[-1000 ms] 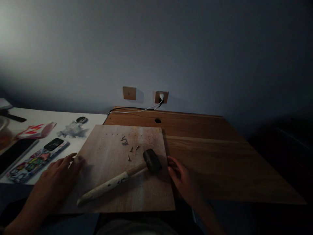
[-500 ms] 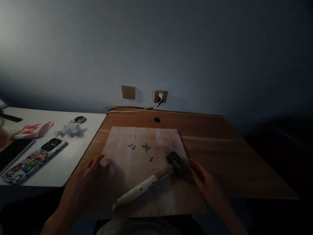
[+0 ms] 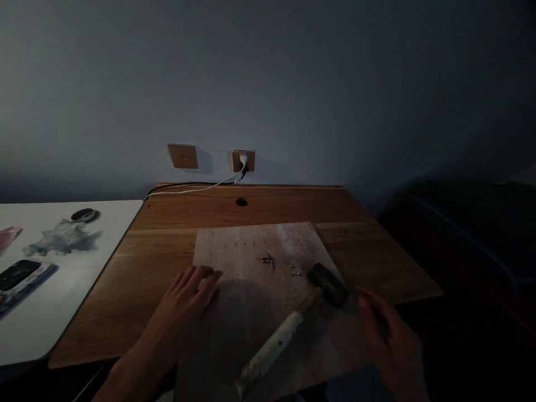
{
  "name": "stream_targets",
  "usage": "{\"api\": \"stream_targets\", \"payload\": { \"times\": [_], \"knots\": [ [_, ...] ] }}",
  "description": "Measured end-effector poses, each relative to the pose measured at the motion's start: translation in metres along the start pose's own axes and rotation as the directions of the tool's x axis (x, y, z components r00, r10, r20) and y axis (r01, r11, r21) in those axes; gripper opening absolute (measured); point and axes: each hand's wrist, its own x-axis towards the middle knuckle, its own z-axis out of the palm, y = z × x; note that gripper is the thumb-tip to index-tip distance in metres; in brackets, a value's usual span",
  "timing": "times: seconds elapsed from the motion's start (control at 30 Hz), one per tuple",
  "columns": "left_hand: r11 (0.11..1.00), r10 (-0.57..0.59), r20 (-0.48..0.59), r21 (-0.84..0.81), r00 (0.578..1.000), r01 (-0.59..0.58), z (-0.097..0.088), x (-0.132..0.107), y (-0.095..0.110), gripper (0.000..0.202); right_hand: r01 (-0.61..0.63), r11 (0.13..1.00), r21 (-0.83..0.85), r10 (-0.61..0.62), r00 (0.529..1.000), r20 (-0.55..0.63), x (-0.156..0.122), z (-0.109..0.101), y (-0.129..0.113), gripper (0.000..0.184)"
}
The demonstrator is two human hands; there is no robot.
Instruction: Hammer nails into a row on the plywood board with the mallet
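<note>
A thin wooden board [image 3: 251,301] lies on the desk and reaches past its front edge. My left hand [image 3: 188,296] is closed at the board's left edge, thumb on top. On the right side my right hand [image 3: 389,335], dim and slightly blurred, is closed at the other edge. A mallet [image 3: 329,285] with a black head and a white-wrapped handle [image 3: 272,346] rests diagonally on the board, touched by neither hand. Several small pointed metal fasteners [image 3: 267,260], screws or nails, lie loose above it; others [image 3: 295,273] lie by the mallet head. A row of small dark dots runs along the far edge.
The brown wooden desk [image 3: 138,279] meets a white table [image 3: 84,279] at left. On that table are a phone [image 3: 20,273], crumpled clear plastic [image 3: 65,237] and a dark round object [image 3: 85,215]. Cables run from a wall socket [image 3: 243,161] along the desk's back.
The board has shifted right and turned a little with both hands at its edges. The loose fasteners have slid right across it, and the mallet handle points more toward me. My view has swung right.
</note>
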Motion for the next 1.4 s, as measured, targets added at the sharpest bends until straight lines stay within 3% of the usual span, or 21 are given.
{"api": "stream_targets", "payload": {
  "times": [0.07, 0.13, 0.2, 0.37, 0.47, 0.53, 0.6, 0.67, 0.7, 0.8, 0.9, 1.03, 1.1, 1.23, 1.4],
  "knots": [
    [0.993, 0.120, 0.068, -0.023, 0.990, -0.118, 0.005, 0.025, 0.010, 0.037, 0.051, 0.998, 0.046, -0.061, 0.968, 0.242, -0.014, 0.008, -0.021, 0.045],
    [0.983, 0.184, 0.137, -0.026, 0.973, -0.182, 0.010, 0.053, 0.019, 0.046, 0.079, 0.992, 0.098, -0.116, 0.876, 0.467, -0.019, 0.017, -0.043, 0.051],
    [0.974, 0.225, 0.197, -0.031, 0.954, -0.223, 0.016, 0.078, 0.025, 0.050, 0.037, 0.990, 0.136, -0.106, 0.831, 0.545, -0.015, 0.023, -0.061, 0.050],
    [0.953, 0.297, 0.284, -0.029, 0.912, -0.302, 0.024, 0.116, 0.030, 0.040, -0.069, 0.972, 0.225, -0.066, 0.838, 0.542, -0.003, 0.024, -0.082, 0.044],
    [0.942, 0.327, 0.273, -0.023, 0.905, -0.334, 0.025, 0.121, 0.032, 0.036, -0.248, 0.906, 0.342, 0.028, 0.843, 0.537, -0.010, 0.019, -0.077, 0.040],
    [0.942, 0.328, 0.266, -0.018, 0.907, -0.335, 0.024, 0.122, 0.032, 0.034, -0.407, 0.783, 0.470, 0.131, 0.847, 0.516, -0.019, 0.016, -0.067, 0.037],
    [0.952, 0.299, 0.244, -0.012, 0.923, -0.305, 0.022, 0.125, 0.030, 0.033, -0.544, 0.592, 0.595, 0.204, 0.815, 0.542, -0.028, 0.014, -0.057, 0.041],
    [0.968, 0.250, 0.214, -0.030, 0.944, -0.250, 0.019, 0.133, 0.027, 0.033, -0.599, 0.447, 0.664, 0.203, 0.791, 0.577, -0.033, 0.012, -0.051, 0.055],
    [0.974, 0.226, 0.200, -0.064, 0.954, -0.217, 0.019, 0.138, 0.025, 0.032, -0.581, 0.428, 0.692, 0.193, 0.807, 0.558, -0.033, 0.010, -0.050, 0.058],
    [0.953, 0.177, 0.161, -0.275, 0.971, -0.128, 0.025, 0.160, 0.021, 0.027, -0.399, 0.517, 0.757, 0.194, 0.916, 0.351, -0.025, 0.000, -0.058, 0.067],
    [0.847, 0.187, 0.123, -0.523, 0.975, -0.096, 0.041, 0.185, 0.023, 0.026, -0.345, 0.575, 0.742, 0.219, 0.938, 0.267, -0.009, -0.014, -0.066, 0.080],
    [0.765, 0.226, 0.088, -0.632, 0.970, -0.121, 0.067, 0.215, 0.037, 0.025, -0.485, 0.632, 0.605, 0.275, 0.869, 0.410, 0.009, -0.024, -0.054, 0.053],
    [0.773, 0.225, 0.077, -0.620, 0.971, -0.130, 0.078, 0.227, 0.045, 0.025, -0.553, 0.637, 0.538, 0.331, 0.826, 0.457, 0.014, -0.022, -0.043, 0.055],
    [0.800, 0.243, 0.093, -0.582, 0.966, -0.145, 0.093, 0.242, 0.054, 0.027, -0.632, 0.568, 0.527, 0.364, 0.767, 0.528, 0.019, -0.013, -0.027, 0.067],
    [0.809, 0.249, 0.090, -0.567, 0.964, -0.156, 0.107, 0.244, 0.051, 0.030, -0.662, 0.508, 0.551, 0.310, 0.737, 0.601, 0.021, -0.003, -0.022, 0.061]
  ]
}}
